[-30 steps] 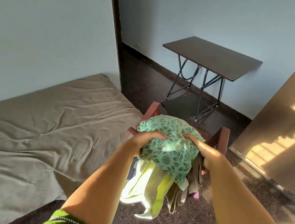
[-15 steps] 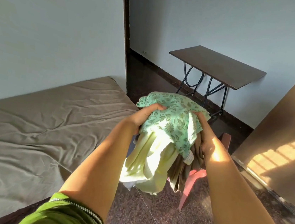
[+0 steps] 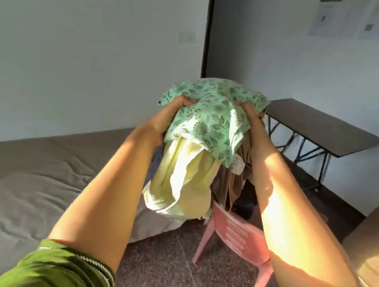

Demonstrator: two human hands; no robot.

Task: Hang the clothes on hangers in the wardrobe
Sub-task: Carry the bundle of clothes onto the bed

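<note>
Clothes bundle (image 3: 205,131) higher, apparently off chair (image 3: 235,235).

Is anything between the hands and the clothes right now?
No. The left hand and right hand already grip the clothes from either side, held up above the pink chair. No wardrobe or hanger is in view, so that path cannot be judged.

mint leaf-print cloth (image 3: 210,119), pale yellow garment (image 3: 186,178), pink chair (image 3: 239,237)
</note>
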